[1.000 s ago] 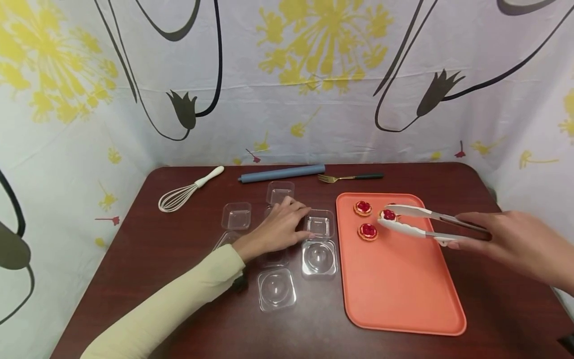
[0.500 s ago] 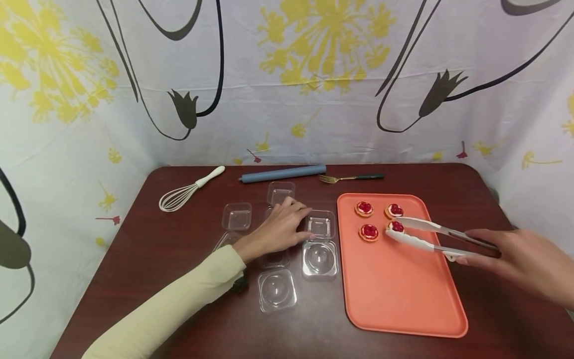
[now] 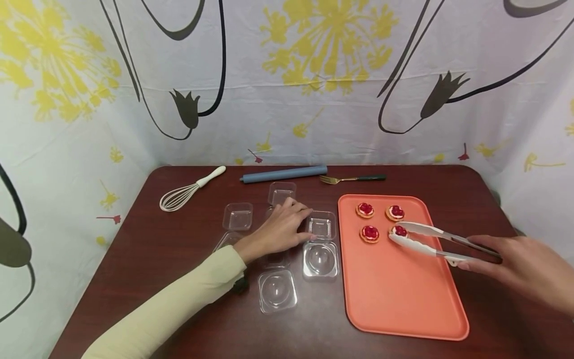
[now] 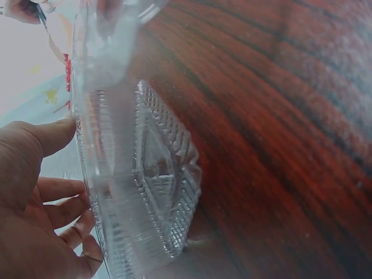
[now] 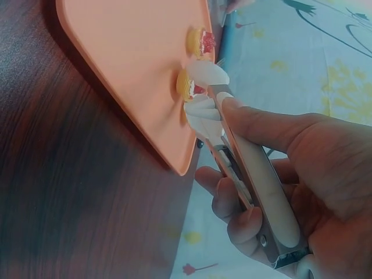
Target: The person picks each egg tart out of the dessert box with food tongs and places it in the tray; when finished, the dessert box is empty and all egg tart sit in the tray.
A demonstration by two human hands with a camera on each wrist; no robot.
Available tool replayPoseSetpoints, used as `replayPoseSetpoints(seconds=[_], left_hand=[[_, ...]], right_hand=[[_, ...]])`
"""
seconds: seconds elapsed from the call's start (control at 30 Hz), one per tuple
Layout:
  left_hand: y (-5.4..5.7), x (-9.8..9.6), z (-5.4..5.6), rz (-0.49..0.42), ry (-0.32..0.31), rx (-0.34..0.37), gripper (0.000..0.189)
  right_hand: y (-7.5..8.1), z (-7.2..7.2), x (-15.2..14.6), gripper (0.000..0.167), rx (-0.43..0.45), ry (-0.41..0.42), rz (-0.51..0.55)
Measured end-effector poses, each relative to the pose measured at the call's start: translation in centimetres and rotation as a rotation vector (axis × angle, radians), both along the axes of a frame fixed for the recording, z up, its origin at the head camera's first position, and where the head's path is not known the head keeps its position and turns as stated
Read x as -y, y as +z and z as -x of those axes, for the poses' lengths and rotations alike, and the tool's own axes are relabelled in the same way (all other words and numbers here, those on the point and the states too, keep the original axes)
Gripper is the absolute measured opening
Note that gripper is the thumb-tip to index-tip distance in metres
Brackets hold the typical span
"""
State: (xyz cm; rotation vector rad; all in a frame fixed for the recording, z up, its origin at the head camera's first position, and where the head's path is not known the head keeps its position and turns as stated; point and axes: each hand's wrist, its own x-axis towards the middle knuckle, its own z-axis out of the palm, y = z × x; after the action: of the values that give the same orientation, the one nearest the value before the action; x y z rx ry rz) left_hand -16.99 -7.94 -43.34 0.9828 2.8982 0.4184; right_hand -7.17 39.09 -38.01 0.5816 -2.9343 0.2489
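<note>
My left hand [image 3: 282,224] lies over several clear plastic containers. Its thumb and fingertips hold the rim of one ribbed, hinged container [image 4: 180,192], whose domed lid [image 3: 320,259] folds out toward me. My right hand [image 3: 529,262] grips metal tongs [image 5: 264,192] with pale tips. Between those tips is a small fruit tart [image 3: 399,230] with red topping and white cream, low over the orange tray [image 3: 399,299]; whether it touches the tray I cannot tell. Beside it on the tray sit three more tarts [image 3: 369,233].
Other clear containers [image 3: 237,217] stand around and under my left forearm, partly hidden. Along the table's back lie a white whisk [image 3: 184,194], a blue rolling pin [image 3: 282,173] and a fork with a dark handle [image 3: 354,178]. A patterned cloth hangs behind.
My right hand has carried the tart in the tongs toward me and slightly right, uncovering the far right tart. My left hand stays in place at the container.
</note>
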Motion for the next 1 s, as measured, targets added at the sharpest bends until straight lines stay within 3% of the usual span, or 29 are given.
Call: replayPoseSetpoints(seconds=[0.5, 1.0], left_hand=[[0.22, 0.0, -0.1, -0.01, 0.007, 0.03, 0.076], [-0.01, 0.0, -0.14, -0.014, 0.003, 0.019, 0.077]], right_hand=[[-0.35, -0.1, -0.33, 0.045, -0.026, 0.025, -0.001], [-0.69, -0.89, -0.53, 0.06, -0.033, -0.01, 0.08]])
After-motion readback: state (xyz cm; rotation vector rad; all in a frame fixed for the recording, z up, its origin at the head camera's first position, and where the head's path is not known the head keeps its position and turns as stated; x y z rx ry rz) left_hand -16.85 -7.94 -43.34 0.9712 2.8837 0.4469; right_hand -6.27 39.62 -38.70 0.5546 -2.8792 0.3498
